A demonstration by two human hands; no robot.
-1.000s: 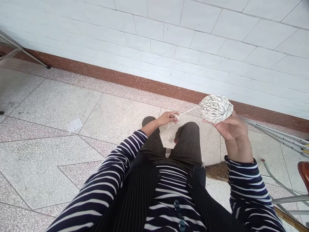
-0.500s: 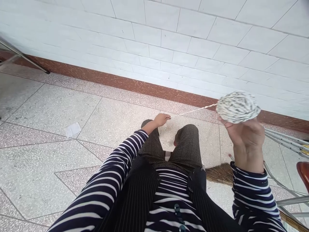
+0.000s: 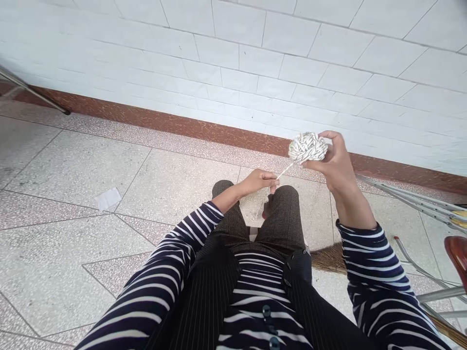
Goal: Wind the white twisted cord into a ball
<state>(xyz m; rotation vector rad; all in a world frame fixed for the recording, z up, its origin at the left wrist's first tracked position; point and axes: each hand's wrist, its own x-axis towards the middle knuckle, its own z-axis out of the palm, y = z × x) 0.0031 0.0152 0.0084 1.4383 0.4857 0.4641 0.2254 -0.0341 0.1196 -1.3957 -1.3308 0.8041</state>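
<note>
The right hand (image 3: 337,163) is lifted up in front of the person, with the arm bent and the wrist turned so the palm faces left. Its fingers are curled around a round ball of white yarn with dark flecks (image 3: 307,147), and the thumb pokes out over the top of the ball. The ball sits up in the air, in front of the wall and above the right knee (image 3: 286,204).

A thin strand of the same yarn (image 3: 283,170) runs down and to the left from the ball. The left hand (image 3: 260,180) is lower, stretched out just above the knees. Its fingers are closed in a pinch on the strand. Both arms wear sleeves with dark blue and white stripes.

The person is sitting down, with legs in brown checked trousers. The floor (image 3: 73,165) is made of big speckled stone tiles, grey and pink. A small white scrap of paper (image 3: 107,199) lies on it to the left. The wall (image 3: 233,58) is covered in white tiles, with a reddish-brown strip (image 3: 164,121) along the bottom. On the right are thin silver metal poles (image 3: 412,201), and a straw broom (image 3: 326,260) lies on the floor beside the person.
</note>
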